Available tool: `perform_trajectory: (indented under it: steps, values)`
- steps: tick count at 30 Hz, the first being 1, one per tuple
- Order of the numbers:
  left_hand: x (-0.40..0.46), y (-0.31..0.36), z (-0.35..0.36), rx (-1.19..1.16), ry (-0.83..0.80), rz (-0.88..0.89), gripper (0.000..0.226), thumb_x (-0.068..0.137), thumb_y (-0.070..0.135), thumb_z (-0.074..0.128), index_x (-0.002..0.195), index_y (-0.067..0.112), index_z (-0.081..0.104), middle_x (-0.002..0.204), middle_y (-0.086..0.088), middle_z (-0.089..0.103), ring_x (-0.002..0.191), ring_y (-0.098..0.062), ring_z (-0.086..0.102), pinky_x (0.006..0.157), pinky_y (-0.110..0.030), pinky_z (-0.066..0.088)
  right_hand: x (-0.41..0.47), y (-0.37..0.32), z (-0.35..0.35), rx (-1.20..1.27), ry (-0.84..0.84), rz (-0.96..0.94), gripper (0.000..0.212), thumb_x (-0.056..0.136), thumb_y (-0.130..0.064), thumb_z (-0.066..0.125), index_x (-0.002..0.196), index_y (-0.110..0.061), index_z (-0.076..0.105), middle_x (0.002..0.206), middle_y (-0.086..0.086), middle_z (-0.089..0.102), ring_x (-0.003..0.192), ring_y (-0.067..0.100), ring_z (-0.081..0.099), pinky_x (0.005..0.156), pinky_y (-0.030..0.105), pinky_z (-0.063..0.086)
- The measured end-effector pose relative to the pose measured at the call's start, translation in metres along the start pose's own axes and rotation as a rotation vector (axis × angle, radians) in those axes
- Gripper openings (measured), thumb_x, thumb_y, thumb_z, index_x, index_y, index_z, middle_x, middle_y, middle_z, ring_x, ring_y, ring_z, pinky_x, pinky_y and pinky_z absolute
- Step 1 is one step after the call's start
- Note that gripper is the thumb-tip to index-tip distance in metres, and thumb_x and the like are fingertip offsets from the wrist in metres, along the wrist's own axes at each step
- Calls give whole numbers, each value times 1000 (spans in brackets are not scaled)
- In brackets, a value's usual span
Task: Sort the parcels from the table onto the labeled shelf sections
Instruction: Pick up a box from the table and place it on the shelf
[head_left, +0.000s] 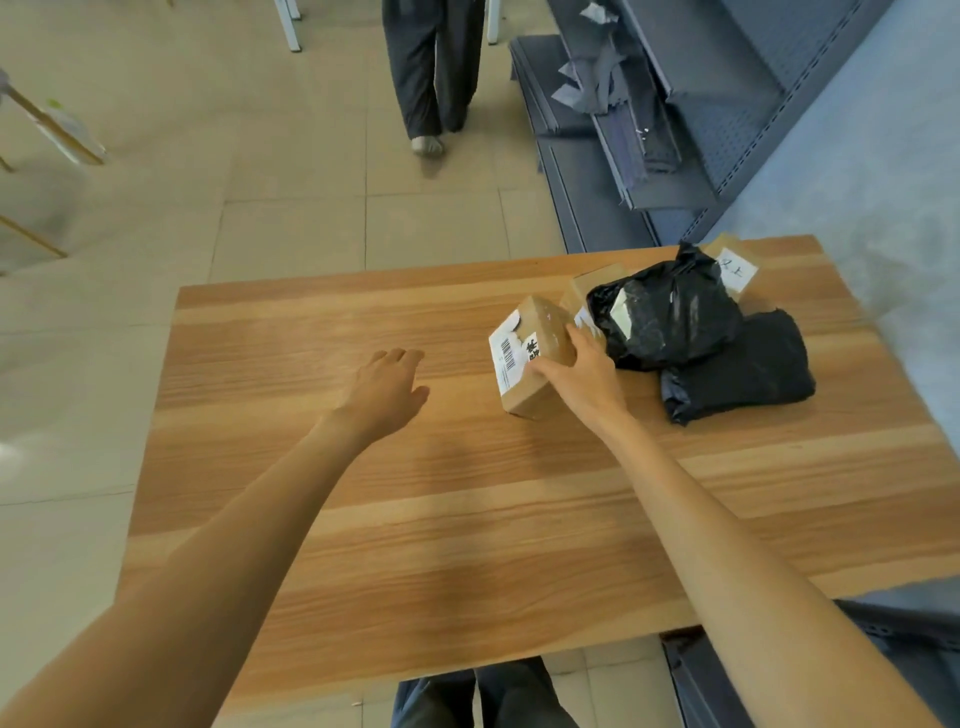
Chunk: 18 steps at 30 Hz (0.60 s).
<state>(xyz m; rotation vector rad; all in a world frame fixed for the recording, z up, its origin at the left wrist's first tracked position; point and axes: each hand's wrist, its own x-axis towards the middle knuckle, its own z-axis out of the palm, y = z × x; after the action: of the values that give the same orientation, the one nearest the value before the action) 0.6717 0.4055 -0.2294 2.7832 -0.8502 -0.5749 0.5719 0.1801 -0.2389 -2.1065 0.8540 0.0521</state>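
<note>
A small brown cardboard parcel (530, 353) with a white barcode label sits tilted on the wooden table (415, 493). My right hand (576, 369) grips it from its right side, thumb on the near face and fingers over the top. My left hand (387, 387) hovers above the bare table to the left, fingers relaxed and holding nothing. Behind the held parcel lie a second brown box (589, 291), a shiny black plastic bag parcel (670, 317), a matte black bag parcel (743, 371) and a labeled brown box (732, 262) at the far right corner.
Dark grey metal shelf parts (649, 119) lie stacked on the floor beyond the table's far right. Another person's legs (436, 73) stand on the tiled floor ahead. More grey shelving (883, 639) shows at the lower right, beside the table's near corner.
</note>
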Motion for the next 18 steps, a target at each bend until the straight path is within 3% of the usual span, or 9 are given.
perform_trajectory:
  steps: [4, 9, 13, 16, 18]
  values:
    - [4, 12, -27, -146, 83, -32, 54, 97, 33, 50, 145, 11, 37, 146, -10, 42, 135, -28, 37, 107, -37, 32, -1, -14, -30, 409, -69, 82, 75, 76, -42, 68, 145, -29, 42, 133, -5, 54, 116, 15, 52, 88, 31, 43]
    - [8, 29, -51, -239, 134, -14, 52, 97, 39, 48, 143, 13, 40, 145, -7, 45, 134, -25, 40, 108, -38, 34, -11, -31, -42, 566, -80, 9, 44, 80, -40, 64, 123, -40, 56, 111, -16, 63, 101, 5, 57, 72, 24, 40]
    - [1, 48, -70, -543, 157, -28, 54, 96, 50, 44, 138, 17, 47, 138, 0, 52, 126, -18, 47, 100, -31, 36, -19, -44, -40, 724, -20, 19, 45, 81, -43, 66, 124, -34, 57, 118, -8, 64, 108, 12, 59, 87, 32, 46]
    - [-10, 71, -81, -921, 47, -84, 57, 90, 66, 36, 128, 27, 52, 127, 7, 54, 117, -14, 50, 100, -32, 39, -25, -58, -32, 832, 25, 59, 68, 73, -53, 66, 135, -30, 49, 123, -6, 63, 115, 16, 57, 104, 44, 43]
    - [-14, 86, -83, -1126, -38, -138, 56, 87, 70, 39, 124, 31, 52, 122, 8, 56, 113, -17, 54, 101, -38, 43, -29, -66, -23, 895, 40, 48, 63, 79, -48, 67, 136, -29, 46, 125, -5, 62, 115, 15, 57, 103, 42, 44]
